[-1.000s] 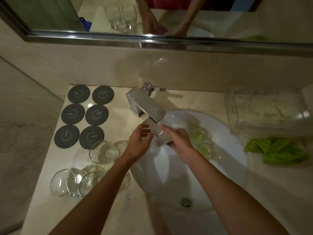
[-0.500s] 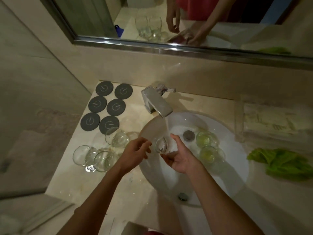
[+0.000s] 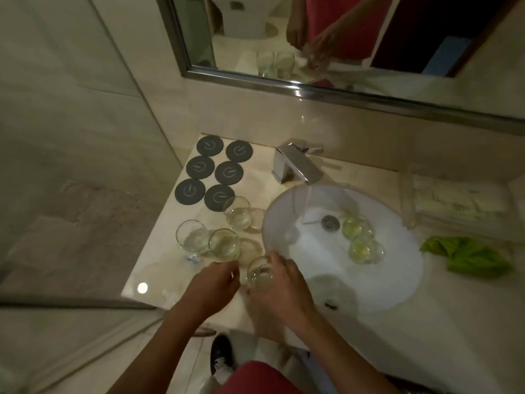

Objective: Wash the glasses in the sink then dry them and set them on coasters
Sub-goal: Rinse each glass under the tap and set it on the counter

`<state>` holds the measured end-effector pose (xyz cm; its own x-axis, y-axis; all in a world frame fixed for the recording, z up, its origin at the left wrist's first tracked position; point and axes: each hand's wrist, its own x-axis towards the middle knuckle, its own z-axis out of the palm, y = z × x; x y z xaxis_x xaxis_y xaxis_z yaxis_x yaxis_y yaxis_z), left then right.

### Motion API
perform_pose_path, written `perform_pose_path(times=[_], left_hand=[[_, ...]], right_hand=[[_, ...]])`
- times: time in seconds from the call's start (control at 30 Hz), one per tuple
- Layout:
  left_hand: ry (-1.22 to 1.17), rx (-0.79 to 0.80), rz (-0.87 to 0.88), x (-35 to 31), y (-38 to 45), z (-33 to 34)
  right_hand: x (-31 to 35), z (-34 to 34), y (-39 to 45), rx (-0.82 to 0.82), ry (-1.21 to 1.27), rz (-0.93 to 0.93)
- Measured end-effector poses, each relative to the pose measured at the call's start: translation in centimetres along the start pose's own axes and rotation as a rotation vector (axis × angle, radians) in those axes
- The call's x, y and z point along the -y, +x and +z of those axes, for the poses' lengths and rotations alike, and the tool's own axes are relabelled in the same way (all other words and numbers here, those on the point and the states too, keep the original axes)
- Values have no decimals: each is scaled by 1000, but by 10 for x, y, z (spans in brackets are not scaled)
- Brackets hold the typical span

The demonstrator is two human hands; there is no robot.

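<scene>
L hand (image 3: 211,282): fingers loosely curled, holding nothing, just beside held glass.
Coasters (image 3: 213,172): six, all bare.
Counter glasses (image 3: 216,237): three, apparently rinsed, undried.
R hand (image 3: 279,282): grips glass (image 3: 260,273) over counter edge.
Sink (image 3: 403,280): two glasses (image 3: 359,237) unwashed; tap (image 3: 298,166) running.
Cloth (image 3: 468,255): unused; drying & placing remain.

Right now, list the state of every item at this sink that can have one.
Faucet: running into the basin.
Drain stopper: uncovered; open or closed unclear.
Two glasses in the sink: lying on their sides.
Three glasses on the counter: upright, off the coasters.
Six coasters: all bare.
Held glass: upright, gripped by the right hand.
Left hand: empty, beside the held glass.
Green cloth: crumpled, unused on the counter.
</scene>
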<state>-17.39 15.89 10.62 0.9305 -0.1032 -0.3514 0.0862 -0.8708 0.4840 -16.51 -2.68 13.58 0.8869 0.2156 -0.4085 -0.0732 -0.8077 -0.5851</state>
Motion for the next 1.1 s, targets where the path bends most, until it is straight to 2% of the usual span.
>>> perform_pose_path(times=[0.27, 0.43, 0.53, 0.67, 0.8, 0.93, 1.1], left_hand=[[118, -11, -158, 77, -42, -20], [141, -11, -245, 100, -52, -33], [149, -68, -259, 103, -53, -38], [111, -187, -204, 91, -49, -43], [92, -233, -136, 67, -33, -45], [104, -203, -23, 27, -7, -40], [142, -155, 108, -39, 31, -18]], right_hand=[[83, 73, -7, 61, -30, -74], [102, 105, 9, 48, -110, -112], [104, 111, 14, 52, -138, -132], [99, 108, 16, 73, -85, -125], [86, 91, 13, 107, -105, -122], [56, 50, 10, 58, -189, -167], [-2, -8, 19, 4, -271, -107]])
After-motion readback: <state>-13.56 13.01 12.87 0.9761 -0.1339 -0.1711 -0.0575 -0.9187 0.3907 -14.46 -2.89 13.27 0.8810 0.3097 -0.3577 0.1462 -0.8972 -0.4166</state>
